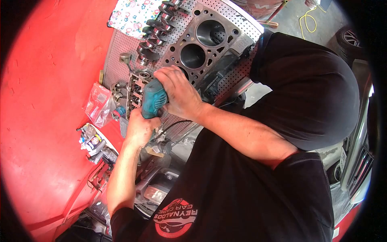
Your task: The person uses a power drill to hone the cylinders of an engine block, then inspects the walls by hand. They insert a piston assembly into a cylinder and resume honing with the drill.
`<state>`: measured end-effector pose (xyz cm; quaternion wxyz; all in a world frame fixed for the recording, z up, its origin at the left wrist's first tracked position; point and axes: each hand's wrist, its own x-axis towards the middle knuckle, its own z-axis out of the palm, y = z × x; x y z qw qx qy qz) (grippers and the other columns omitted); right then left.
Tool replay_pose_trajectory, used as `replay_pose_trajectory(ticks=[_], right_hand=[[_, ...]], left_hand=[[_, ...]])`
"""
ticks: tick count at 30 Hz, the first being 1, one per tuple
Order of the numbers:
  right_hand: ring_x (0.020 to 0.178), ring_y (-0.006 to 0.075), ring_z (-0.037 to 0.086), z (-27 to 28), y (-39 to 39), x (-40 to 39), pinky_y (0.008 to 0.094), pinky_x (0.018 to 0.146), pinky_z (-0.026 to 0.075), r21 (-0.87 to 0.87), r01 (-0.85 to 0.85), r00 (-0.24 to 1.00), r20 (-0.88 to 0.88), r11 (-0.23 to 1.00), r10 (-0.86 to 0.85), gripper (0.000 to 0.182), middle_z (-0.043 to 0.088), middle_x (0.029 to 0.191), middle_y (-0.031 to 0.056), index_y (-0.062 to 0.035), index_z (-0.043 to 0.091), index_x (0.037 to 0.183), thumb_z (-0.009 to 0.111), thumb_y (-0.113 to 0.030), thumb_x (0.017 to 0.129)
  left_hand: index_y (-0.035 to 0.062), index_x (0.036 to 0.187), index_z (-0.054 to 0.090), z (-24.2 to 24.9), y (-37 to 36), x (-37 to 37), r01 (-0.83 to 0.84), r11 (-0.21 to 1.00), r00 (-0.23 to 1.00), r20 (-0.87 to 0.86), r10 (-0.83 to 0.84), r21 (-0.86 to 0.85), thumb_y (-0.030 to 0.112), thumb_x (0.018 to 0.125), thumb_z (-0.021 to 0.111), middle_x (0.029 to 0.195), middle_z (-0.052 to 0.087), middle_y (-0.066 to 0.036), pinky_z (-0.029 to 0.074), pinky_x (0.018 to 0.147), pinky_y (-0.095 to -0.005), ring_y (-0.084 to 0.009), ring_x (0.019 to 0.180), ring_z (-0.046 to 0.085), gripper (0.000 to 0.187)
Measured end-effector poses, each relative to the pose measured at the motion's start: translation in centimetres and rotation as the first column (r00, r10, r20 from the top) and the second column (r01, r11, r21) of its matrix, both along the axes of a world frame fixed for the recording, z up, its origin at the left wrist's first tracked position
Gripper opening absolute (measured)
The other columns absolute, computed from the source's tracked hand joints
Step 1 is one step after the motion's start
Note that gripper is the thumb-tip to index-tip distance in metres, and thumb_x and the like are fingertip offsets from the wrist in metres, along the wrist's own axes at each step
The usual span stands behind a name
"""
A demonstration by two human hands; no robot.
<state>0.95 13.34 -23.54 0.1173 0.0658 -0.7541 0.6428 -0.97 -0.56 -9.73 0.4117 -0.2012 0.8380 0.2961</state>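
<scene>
My left hand (141, 128) is wrapped around the handle of a teal power drill (153, 99). The fingers of my right hand (177, 90) curl over the drill's upper body; its front end is hidden. Just left of the drill, a metal cylinder head (134, 92) with valve parts lies on the perforated bench. Beyond my right hand sits an engine block (201, 49) with large round bores, one partly covered by that hand. A crankshaft (155, 36) lies beside the block. A black cord (173, 124) runs below the drill.
A flowered cloth (131, 18) lies at the bench's far end. Pistons (125, 57), a plastic bag (98, 105) and a small blue-red can (119, 113) are at left, near a red surface (48, 101). A large black fabric shape (310, 88) fills the right side.
</scene>
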Motion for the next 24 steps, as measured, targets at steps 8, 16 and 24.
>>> replay_pose_trajectory(ticks=[8, 16, 24], right_hand=[[0.131, 0.0412, 0.048, -1.1, 0.6, -0.4, 0.0527, 0.121, 0.032, -0.009, 0.003, 0.999, 0.045, 1.000, -0.002, 0.093, 0.051, 0.132, 0.0185, -0.0011, 0.046, 0.136, 0.089, -0.008, 0.054], [0.128, 0.0415, 0.049, -1.6, 0.4, -0.3, 0.0525, 0.119, 0.034, -0.028, 0.015, 0.999, 0.045, 0.999, -0.014, 0.095, 0.051, 0.131, 0.0182, -0.0027, 0.046, 0.135, 0.090, -0.008, 0.051], [0.123, 0.0407, 0.051, 0.1, -0.6, 0.0, 0.0544, 0.115, 0.036, -0.041, 0.080, 0.993, -0.080, 0.996, -0.083, 0.085, 0.053, 0.127, 0.0175, -0.0024, 0.049, 0.131, 0.086, -0.010, 0.055]], left_hand=[[0.0007, 0.094, 0.072, -1.0, 1.1, -1.3, 0.017, 0.999, 0.999, 0.052, -0.014, -0.050, 0.004, 0.071, 0.071, 0.077, 0.067, -0.001, 0.048, 0.067, -0.0285, -0.0121, 0.069, 0.059, 0.023], [0.0002, 0.096, 0.072, -1.4, 0.5, -1.4, 0.043, 0.996, 0.996, 0.081, -0.038, -0.072, 0.006, 0.072, 0.071, 0.075, 0.066, -0.002, 0.048, 0.065, -0.0295, -0.0125, 0.066, 0.059, 0.024], [0.0003, 0.094, 0.070, 0.9, 0.1, -0.1, 0.001, 0.999, 1.000, 0.001, -0.001, 0.036, 0.002, 0.076, 0.067, 0.073, 0.064, 0.000, 0.046, 0.062, -0.0288, -0.0117, 0.065, 0.057, 0.018]])
